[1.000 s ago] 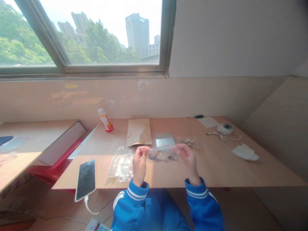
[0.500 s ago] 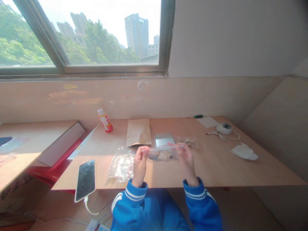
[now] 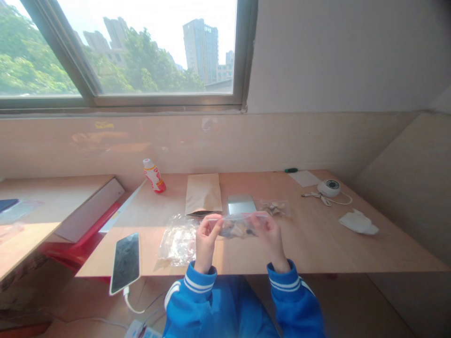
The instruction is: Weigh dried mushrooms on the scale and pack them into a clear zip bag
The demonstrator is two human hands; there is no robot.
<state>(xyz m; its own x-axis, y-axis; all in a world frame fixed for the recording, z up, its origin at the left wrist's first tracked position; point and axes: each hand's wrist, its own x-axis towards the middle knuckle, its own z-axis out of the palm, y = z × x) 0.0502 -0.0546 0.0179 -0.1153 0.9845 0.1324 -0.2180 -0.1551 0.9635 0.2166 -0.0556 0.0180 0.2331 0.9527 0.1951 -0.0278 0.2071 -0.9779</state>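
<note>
clear bag (image 3: 238, 229) is up over the worktop (image 3: 317, 249), between the hands, long side going left to right | left hand (image 3: 205, 244): grip closed, pinching the bag's left top end | right hand (image 3: 274, 240): grip closed, pinching the right top end | both equally near | silver flat thing (image 3: 241, 204) just past it
</note>
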